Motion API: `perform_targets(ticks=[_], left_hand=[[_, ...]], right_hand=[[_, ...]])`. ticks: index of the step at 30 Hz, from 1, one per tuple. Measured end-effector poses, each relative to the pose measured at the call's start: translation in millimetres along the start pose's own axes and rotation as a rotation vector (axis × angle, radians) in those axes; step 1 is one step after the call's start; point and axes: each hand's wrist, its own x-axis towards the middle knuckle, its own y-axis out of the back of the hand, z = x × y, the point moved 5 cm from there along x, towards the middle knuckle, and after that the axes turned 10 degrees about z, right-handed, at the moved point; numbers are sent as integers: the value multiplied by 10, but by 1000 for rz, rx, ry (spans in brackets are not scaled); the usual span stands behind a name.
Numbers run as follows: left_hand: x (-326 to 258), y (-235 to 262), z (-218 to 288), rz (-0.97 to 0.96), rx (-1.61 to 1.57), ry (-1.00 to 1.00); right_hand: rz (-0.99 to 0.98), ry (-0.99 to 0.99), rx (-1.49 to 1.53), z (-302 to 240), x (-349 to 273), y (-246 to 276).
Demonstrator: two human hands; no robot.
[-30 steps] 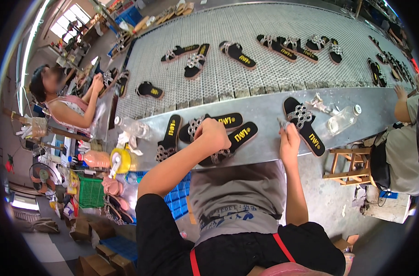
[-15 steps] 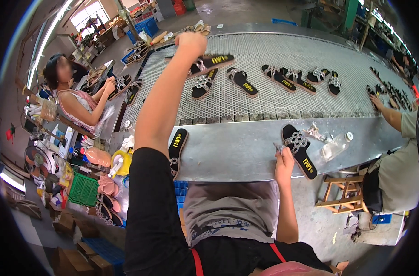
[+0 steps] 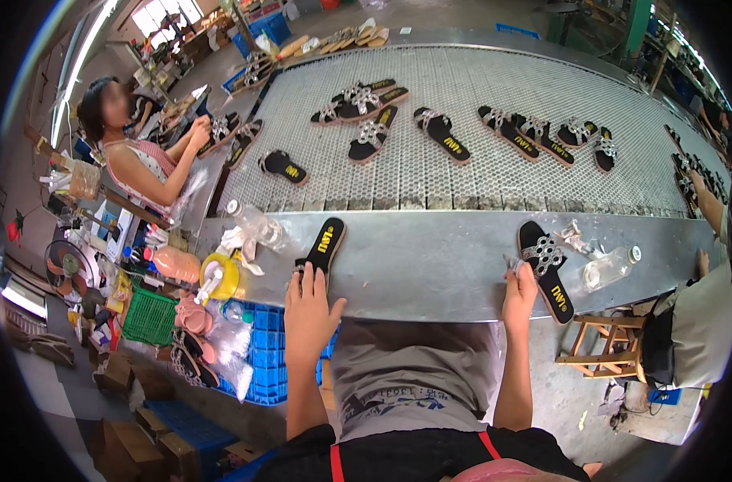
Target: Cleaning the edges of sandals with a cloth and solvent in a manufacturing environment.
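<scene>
My left hand [image 3: 311, 309] is open, its fingers stretched over the strap end of a black sandal [image 3: 327, 241] at the left of the metal ledge. That sandal lies with its yellow-printed heel end pointing away from me; whether my fingertips press on it I cannot tell. At the right, my right hand [image 3: 520, 293] is closed in a pinch on a small greyish wad [image 3: 512, 263], whose material is unclear. Beside it lies another black sandal [image 3: 545, 255] with a silvery cut-out strap, its heel end toward me.
Several similar sandals lie on the mesh conveyor [image 3: 462, 189]. Clear bottles [image 3: 611, 269] and crumpled white tissue [image 3: 241, 245] rest on the ledge [image 3: 414, 273]. Left are a yellow tape roll [image 3: 231, 277] and blue crate [image 3: 267, 353]. One person sits left; another works right by a wooden stool [image 3: 603, 345].
My left hand has come back from the sandals on the far part of the mesh to the near left sandal. My right hand stays beside its sandal, keeping its pinch.
</scene>
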Motion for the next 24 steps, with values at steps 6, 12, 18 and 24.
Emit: perform_targets(ticks=[6,12,18,24], left_hand=[[-204,-56,-56,303,-94,66],[-467,-354,-613,333,-234,262],[-341,-436,-167,296,-449,135],[-203,-439,48,286,-489,71]], right_hand=[[1,15,-53,-58,-1,-3],[-11,-3,-101,-61,-35,2],[9,3,-135,103,-37,57],[14,-2,-137,32,3,23]])
